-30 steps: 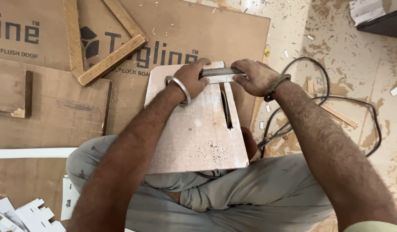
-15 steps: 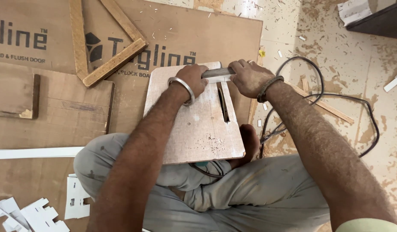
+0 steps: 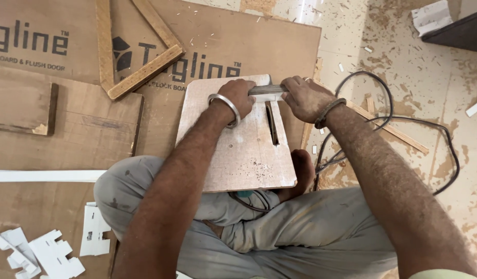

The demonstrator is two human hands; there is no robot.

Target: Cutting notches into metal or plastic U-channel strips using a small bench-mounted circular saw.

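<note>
A person sat on the floor with legs crossed, in grey trousers; a flat pale board lay over the lap, in the middle of the frame; the board had a thin dark slot cut in it, running up and down.

The left hand was curled shut around the left end of a short grey bar at the top edge of the board; a shiny metal bangle sat on that wrist; the right hand was curled shut around the right end of the same bar, with a band of brown thread on its wrist; the bar lay across the top of the slot, between the two hands; what kind of bar it was could not be told.

A bare foot peeked out just under the right edge of the board; a dark cord looped over the dusty floor at the right of the frame, near the right arm; a thin wooden strip lay under the cord.

Big brown sheets of board covered the floor at the left; a wooden triangle frame rested on them at the upper left; a long white strip lay at the left edge; small white cut pieces sat in the lower left corner; no box or bowl showed anywhere.
</note>
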